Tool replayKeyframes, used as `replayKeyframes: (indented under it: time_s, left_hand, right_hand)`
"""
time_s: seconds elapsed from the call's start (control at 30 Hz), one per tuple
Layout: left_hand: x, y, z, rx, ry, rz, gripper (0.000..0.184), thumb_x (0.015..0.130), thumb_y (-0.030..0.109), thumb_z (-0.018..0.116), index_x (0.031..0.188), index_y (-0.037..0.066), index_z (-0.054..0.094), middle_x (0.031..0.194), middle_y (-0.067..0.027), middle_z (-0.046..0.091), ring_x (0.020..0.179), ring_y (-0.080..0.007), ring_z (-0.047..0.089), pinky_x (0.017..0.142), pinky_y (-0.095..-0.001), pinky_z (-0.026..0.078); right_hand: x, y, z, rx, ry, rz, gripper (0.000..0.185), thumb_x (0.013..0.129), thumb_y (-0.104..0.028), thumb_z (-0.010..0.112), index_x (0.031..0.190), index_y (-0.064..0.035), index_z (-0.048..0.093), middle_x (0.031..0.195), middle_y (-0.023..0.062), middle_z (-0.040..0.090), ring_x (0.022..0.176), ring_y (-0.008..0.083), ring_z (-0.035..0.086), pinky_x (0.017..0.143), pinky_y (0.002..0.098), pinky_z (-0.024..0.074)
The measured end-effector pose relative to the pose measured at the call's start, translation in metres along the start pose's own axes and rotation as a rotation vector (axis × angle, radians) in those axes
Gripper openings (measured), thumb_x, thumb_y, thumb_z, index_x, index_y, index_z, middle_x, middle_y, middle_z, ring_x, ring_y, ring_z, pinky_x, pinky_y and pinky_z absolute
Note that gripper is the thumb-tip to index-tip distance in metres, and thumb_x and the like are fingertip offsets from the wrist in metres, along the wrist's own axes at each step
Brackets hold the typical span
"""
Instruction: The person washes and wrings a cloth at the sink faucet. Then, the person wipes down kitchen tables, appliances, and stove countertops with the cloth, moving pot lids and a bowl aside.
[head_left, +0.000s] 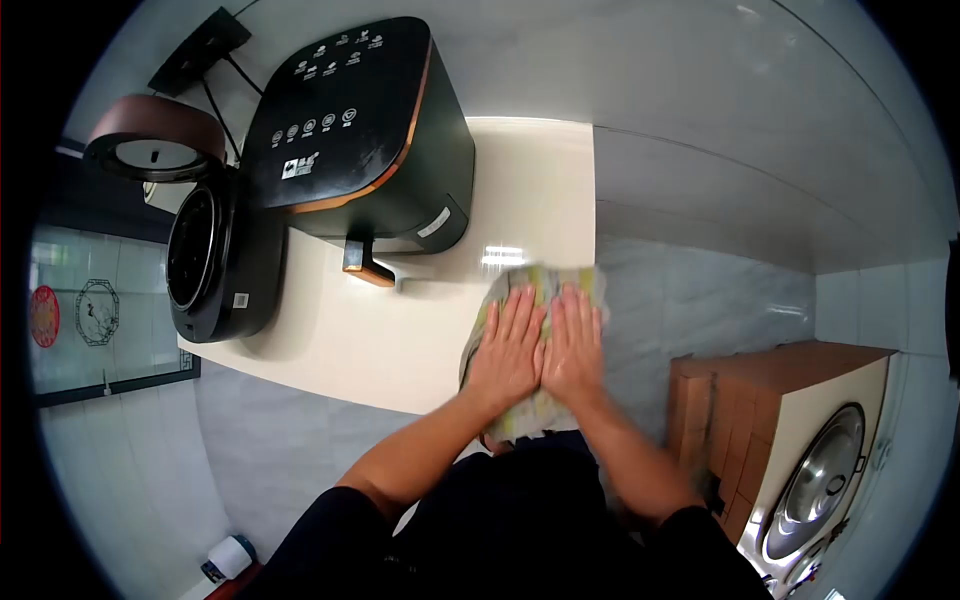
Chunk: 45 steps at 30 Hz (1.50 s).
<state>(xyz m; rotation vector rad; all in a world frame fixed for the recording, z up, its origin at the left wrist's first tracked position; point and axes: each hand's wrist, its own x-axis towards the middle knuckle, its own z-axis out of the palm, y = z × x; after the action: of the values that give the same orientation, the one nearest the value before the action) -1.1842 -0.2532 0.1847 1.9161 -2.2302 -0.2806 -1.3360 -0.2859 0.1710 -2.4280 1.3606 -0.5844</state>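
Observation:
A yellow, grey and white patterned cloth (543, 281) lies spread at the right end of a cream countertop (370, 345), its lower part hanging toward my body. My left hand (510, 350) is flat on it, fingers stretched forward. Right beside it, my right hand (573, 350) presses down the same way, and the two thumbs touch or nearly touch. Both palms and the cloth's underside are hidden. Ahead and to the left stands a black air fryer (350, 110) with a copper-coloured trim and a handle.
A dark rice cooker (225, 260) with its lid raised stands at the counter's left end. Behind it, a black power strip (200, 50) with cords is at the wall. Lower right is a brown-sided stove (735, 420) with a metal-lidded wok (820, 480). Grey tiles (700, 290) surround the counter.

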Motion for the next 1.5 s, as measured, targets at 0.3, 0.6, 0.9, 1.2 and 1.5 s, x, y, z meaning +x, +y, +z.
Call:
replayKeyframes:
  time_s: [0.3,0.6,0.9,1.2,1.5]
  left_hand:
    - [0.249,-0.083,0.012,0.019,0.224,-0.124,0.055,0.107,0.032,0.047,0.159,0.012,0.047,0.175,-0.0194,0.028,0.163,-0.0371,0.023,0.132,-0.0592,0.016]
    - [0.289,-0.097,0.014,0.048,0.358,-0.141,0.053,0.105,0.034,0.050,0.153,0.011,0.053,0.169,-0.0169,0.038,0.159,-0.0357,0.030,0.131,-0.0579,0.021]
    - [0.159,-0.038,-0.006,0.049,-0.104,-0.277,0.064,0.106,0.034,0.044,0.166,0.011,0.036,0.176,-0.0155,0.028,0.164,-0.0336,0.020,0.134,-0.0533,0.012]
    - [0.000,-0.025,0.007,0.174,0.089,0.117,0.063,0.110,0.038,0.044,0.165,0.008,0.039,0.178,-0.0157,0.025,0.164,-0.0356,0.022,0.132,-0.0551,0.014]
    - [-0.002,-0.039,0.015,0.209,0.153,0.213,0.061,0.110,0.037,0.047,0.165,0.013,0.040,0.178,-0.0142,0.024,0.165,-0.0332,0.021,0.133,-0.0557,0.015]
  right_hand:
    - [0.248,0.103,0.026,-0.019,0.291,-0.062,0.055,0.094,-0.020,0.063,0.143,0.0059,0.058,0.159,0.0267,0.048,0.151,0.0459,0.041,0.126,0.0546,0.0327]
    - [0.300,0.137,0.032,0.015,0.242,-0.214,0.048,0.095,-0.020,0.061,0.138,0.0012,0.064,0.153,0.0199,0.057,0.145,0.0396,0.049,0.124,0.0511,0.0365]
    - [0.160,0.069,0.011,-0.004,0.070,-0.080,0.063,0.097,-0.026,0.058,0.148,0.0110,0.053,0.160,0.0311,0.047,0.155,0.0427,0.040,0.130,0.0566,0.0250]
    - [-0.011,-0.009,0.006,-0.049,0.068,0.017,0.068,0.100,-0.027,0.056,0.159,0.0050,0.045,0.174,0.0235,0.030,0.164,0.0362,0.022,0.135,0.0513,0.0151]
    - [-0.101,-0.035,-0.087,0.116,-0.060,0.280,0.049,0.092,-0.014,0.066,0.138,0.0021,0.060,0.158,0.0207,0.050,0.151,0.0376,0.044,0.125,0.0493,0.0366]
